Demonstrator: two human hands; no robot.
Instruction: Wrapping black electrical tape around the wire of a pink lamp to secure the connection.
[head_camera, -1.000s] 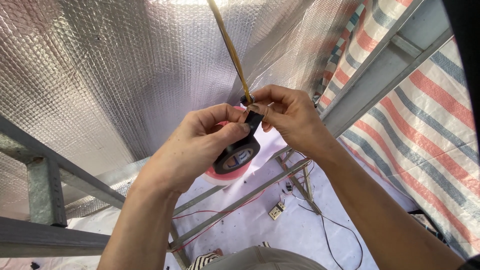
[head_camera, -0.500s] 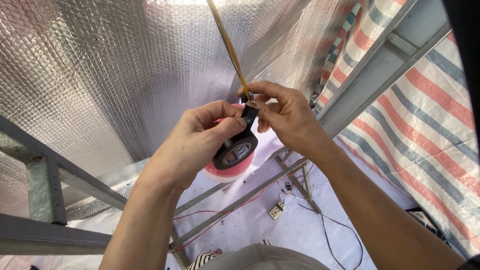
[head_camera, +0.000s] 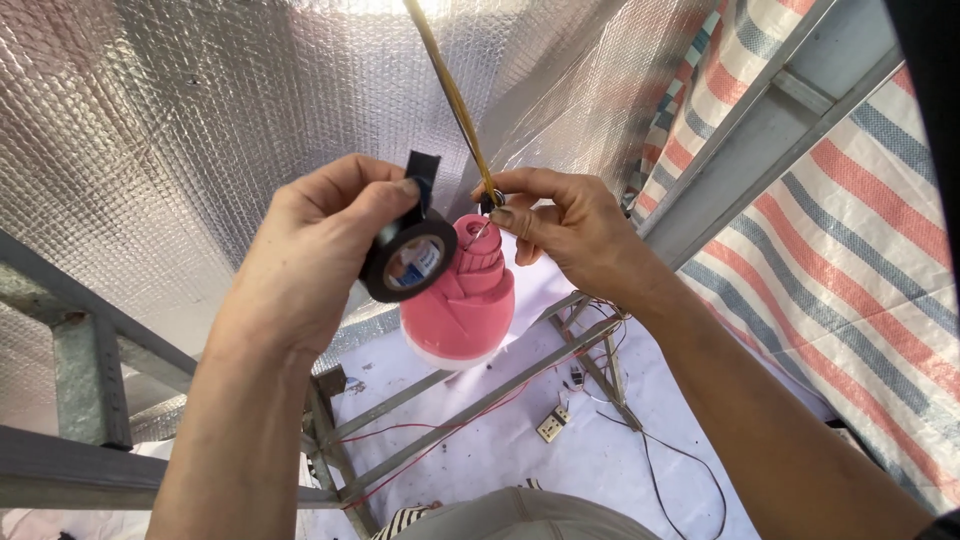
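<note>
Above the pink bulb (head_camera: 462, 300), left hand (head_camera: 320, 250) grips black tape roll (head_camera: 408, 262); right hand (head_camera: 565, 230) pinches the yellow cord (head_camera: 452, 95).

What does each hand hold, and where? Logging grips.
Left hand: black tape roll, by its rim. Right hand: yellow cord, pinched above the pink bulb.

The roll of black tape (head_camera: 408, 257) is a narrow ring with a pale label inside its core, held on edge in the left hand (head_camera: 318, 260), its open face turned toward the camera. A short loose end of tape (head_camera: 421, 178) stands up from the roll, pinched at the fingertips. Just beside it, touching its right edge, hangs a pink lamp holder (head_camera: 463, 298) with a ribbed neck and a white lower rim. A yellowish cable (head_camera: 450, 92) runs down slantwise to its top, where the right hand (head_camera: 568, 235) pinches the joint.
</note>
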